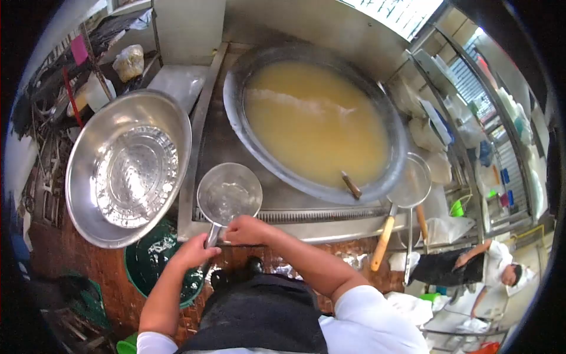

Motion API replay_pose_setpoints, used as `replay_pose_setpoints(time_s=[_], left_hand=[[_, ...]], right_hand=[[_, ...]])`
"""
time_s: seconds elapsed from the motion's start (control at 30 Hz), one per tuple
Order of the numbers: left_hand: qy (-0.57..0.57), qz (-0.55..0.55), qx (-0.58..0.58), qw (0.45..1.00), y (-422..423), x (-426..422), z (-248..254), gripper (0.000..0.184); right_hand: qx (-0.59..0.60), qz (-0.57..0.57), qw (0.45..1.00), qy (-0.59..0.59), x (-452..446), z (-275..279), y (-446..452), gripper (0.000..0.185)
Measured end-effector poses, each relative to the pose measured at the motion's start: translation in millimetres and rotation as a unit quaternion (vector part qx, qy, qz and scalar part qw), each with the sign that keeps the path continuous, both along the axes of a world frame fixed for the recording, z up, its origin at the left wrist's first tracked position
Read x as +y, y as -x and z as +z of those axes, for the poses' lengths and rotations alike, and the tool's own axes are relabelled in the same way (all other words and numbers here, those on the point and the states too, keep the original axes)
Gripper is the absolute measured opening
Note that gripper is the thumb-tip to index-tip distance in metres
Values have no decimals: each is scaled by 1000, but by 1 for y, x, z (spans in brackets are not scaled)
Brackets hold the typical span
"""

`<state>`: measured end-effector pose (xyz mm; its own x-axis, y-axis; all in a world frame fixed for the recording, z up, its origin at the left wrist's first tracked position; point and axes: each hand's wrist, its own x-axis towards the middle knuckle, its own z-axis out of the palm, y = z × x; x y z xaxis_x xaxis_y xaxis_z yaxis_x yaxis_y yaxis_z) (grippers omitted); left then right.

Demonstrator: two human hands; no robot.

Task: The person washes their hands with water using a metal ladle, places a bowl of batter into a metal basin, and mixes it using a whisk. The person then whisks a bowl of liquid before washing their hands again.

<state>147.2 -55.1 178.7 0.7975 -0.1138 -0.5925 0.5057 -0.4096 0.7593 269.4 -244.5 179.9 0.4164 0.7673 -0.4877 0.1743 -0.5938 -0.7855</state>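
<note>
Ref. stove unit: large rectangular stainless-steel table [218, 135] w/ raised edges, set ctr., far side against a metal wall. Mounted in it: very large round grey metal cauldron [236, 106], part-filled w/ cloudy yellowish liq. [321, 124].

Right side: tall metal rack [498, 127], loaded w/ misc. plastic items, incl. a small bright-green pail [457, 207]. Near right of rack: co-worker [466, 265] in white top & dark apron, one arm extended down.

Left of table: wide round silver metal basin [85, 194], tilted in view, w/ patterned shiny base. Support not visible. Below its near rim, on red-brown floor [236, 265]: round dark-green tub [134, 268]; contents glossy, ID unclear.

Near right corner of table: round wire-mesh strainer [413, 183], pale wooden handle [383, 243] projecting past the near edge.

Near left corner, between basin & cauldron: round silver metal dipper [206, 183] w/ straight handle, holding clear liq. Dipper is over the table; contact w/ surface n/a from this view.

Left hand [196, 252]: grip closed around dipper handle. Right hand [244, 230]: fingers curled, at dipper's near rim by the handle joint; cannot tell if its grip holds it.

Smallest: short brown wooden stub [351, 185], at cauldron's near right inner edge.
</note>
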Motion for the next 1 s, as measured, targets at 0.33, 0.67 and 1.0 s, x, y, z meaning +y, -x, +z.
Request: replay_pose_setpoints(time_s=[0.33, 0.67, 1.0], left_hand=[[487, 597, 23, 637, -132, -61, -65, 39], [24, 196, -353, 915, -110, -55, -24, 11], [-21, -150, -352, 924, -42, -31, 102, 57]], right_hand=[[322, -533, 770, -141, 69, -71, -62, 26], [51, -380, 914, -132, -49, 36, -19, 27], [2, -233, 951, -201, -32, 88, 15, 23]])
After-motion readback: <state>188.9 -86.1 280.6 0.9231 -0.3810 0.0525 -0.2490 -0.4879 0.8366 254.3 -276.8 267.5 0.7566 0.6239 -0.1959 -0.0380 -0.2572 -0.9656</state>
